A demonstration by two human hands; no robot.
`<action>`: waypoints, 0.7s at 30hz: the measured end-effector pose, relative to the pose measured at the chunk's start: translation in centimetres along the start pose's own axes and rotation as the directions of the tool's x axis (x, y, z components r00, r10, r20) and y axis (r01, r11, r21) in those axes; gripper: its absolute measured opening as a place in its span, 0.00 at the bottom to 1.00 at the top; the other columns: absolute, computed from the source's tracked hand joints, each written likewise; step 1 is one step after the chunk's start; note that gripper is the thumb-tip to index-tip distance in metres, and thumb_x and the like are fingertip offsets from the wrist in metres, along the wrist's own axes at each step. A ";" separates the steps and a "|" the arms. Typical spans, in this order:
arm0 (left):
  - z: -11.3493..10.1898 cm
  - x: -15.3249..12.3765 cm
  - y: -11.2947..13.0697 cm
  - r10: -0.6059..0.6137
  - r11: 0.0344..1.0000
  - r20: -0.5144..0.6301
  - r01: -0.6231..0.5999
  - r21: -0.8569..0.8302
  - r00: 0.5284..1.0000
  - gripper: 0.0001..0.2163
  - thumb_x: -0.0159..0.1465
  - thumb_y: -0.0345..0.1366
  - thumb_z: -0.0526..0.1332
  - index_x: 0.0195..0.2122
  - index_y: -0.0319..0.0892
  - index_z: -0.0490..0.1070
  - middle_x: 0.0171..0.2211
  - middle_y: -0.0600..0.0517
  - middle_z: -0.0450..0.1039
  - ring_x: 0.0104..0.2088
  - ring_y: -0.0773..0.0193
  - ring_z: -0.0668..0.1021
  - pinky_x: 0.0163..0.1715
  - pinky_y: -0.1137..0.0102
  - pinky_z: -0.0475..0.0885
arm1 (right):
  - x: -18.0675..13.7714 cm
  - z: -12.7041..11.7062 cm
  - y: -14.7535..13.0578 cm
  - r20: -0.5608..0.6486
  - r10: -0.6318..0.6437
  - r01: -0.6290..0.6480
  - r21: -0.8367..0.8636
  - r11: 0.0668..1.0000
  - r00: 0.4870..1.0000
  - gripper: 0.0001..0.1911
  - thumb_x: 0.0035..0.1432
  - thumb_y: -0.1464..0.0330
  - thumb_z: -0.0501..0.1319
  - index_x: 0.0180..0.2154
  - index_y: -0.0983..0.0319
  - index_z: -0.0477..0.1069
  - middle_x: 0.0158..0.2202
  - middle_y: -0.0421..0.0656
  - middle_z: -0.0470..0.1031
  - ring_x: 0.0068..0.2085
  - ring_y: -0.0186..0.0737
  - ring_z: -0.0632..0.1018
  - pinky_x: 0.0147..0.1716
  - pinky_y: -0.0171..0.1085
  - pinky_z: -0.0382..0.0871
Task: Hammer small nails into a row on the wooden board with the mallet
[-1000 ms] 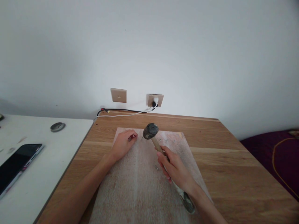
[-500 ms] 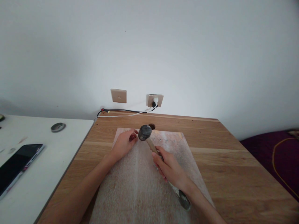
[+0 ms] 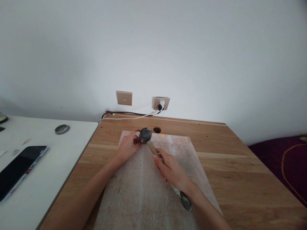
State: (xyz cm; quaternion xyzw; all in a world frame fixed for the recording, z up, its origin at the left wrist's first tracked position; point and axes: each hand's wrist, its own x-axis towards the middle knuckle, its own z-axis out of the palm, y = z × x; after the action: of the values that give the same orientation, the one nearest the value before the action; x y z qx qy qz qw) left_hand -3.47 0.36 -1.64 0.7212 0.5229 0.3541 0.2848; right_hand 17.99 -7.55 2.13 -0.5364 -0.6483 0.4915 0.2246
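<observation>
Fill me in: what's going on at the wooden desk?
A person works with both bare hands over a pale, worn rectangular board lying on the light-brown wooden desk. The right hand grips a wooden-handled hammer, its dark round head low beside the fingertips of the left hand near the board's far edge. The left hand seems to pinch something small there; too small to identify.

Bare left hand, right hand
</observation>
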 end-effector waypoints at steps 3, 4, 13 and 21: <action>0.1 0.1 0.0 0.001 1.000 -0.002 -0.001 -0.005 1.000 0.23 0.58 0.25 0.64 0.55 0.45 0.69 0.32 0.55 0.83 0.35 0.58 0.84 0.37 0.68 0.76 | -0.1 0.0 -0.1 -0.001 0.008 -0.008 0.017 1.000 1.000 0.21 0.72 0.53 0.51 0.53 0.62 0.66 0.20 0.31 0.63 0.15 0.31 0.67 0.11 0.29 0.62; 0.1 0.1 -0.1 -0.001 1.000 -0.005 0.001 -0.005 1.000 0.23 0.58 0.25 0.64 0.55 0.45 0.69 0.33 0.54 0.83 0.35 0.58 0.84 0.37 0.67 0.76 | -0.1 -0.1 -0.1 0.001 0.011 -0.011 0.019 1.000 1.000 0.21 0.72 0.53 0.51 0.53 0.61 0.66 0.20 0.31 0.62 0.15 0.31 0.67 0.11 0.29 0.62; 0.5 0.3 -0.4 -0.012 1.000 -0.021 0.012 0.010 1.000 0.21 0.57 0.25 0.65 0.52 0.44 0.72 0.35 0.53 0.82 0.37 0.57 0.84 0.39 0.66 0.77 | -0.1 -0.3 0.3 0.016 0.012 -0.013 0.032 0.999 1.000 0.19 0.72 0.52 0.52 0.50 0.60 0.67 0.20 0.31 0.62 0.14 0.30 0.66 0.10 0.29 0.61; 0.3 0.2 -0.5 -0.008 1.000 -0.009 0.009 0.028 1.000 0.23 0.57 0.23 0.63 0.54 0.44 0.72 0.37 0.52 0.84 0.37 0.57 0.84 0.41 0.66 0.77 | -0.2 -0.4 -0.2 0.007 0.028 -0.028 0.000 1.000 1.000 0.20 0.70 0.52 0.51 0.49 0.60 0.67 0.20 0.32 0.63 0.14 0.32 0.66 0.10 0.31 0.61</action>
State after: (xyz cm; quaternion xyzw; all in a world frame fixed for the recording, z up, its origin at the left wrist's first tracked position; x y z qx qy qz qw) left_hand -3.44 0.69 -2.13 0.7212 0.5321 0.3488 0.2739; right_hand 18.28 -7.61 2.55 -0.5436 -0.6415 0.4966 0.2154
